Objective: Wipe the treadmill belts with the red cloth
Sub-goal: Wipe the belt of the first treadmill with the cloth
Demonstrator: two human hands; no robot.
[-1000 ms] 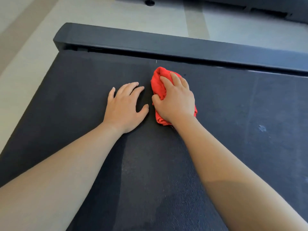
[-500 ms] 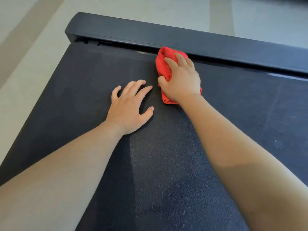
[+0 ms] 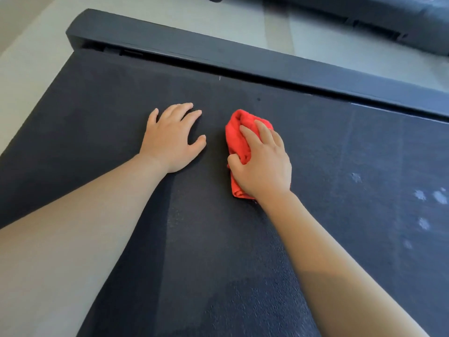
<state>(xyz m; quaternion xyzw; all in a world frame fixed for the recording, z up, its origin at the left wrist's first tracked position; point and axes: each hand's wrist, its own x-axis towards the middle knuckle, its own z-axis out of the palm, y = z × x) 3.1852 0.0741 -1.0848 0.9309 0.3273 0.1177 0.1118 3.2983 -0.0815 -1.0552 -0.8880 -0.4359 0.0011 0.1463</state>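
Observation:
The dark textured treadmill belt [image 3: 104, 122] fills most of the head view. A bunched red cloth [image 3: 237, 135] lies on it near the middle, and my right hand [image 3: 263, 161] presses down on the cloth with fingers curled over it. My left hand [image 3: 171, 139] rests flat on the belt just left of the cloth, fingers spread, holding nothing. A small gap of bare belt separates the two hands.
A dark end rail [image 3: 243, 58] runs across the far edge of the belt. Pale dusty spots [image 3: 430, 197] mark the belt at the right. Light floor [image 3: 21, 69] lies to the left, and part of another dark machine [image 3: 388, 18] sits at the top right.
My right hand has pulled the red cloth back from the far rail toward me along the belt. My left hand has stayed flat in about the same spot.

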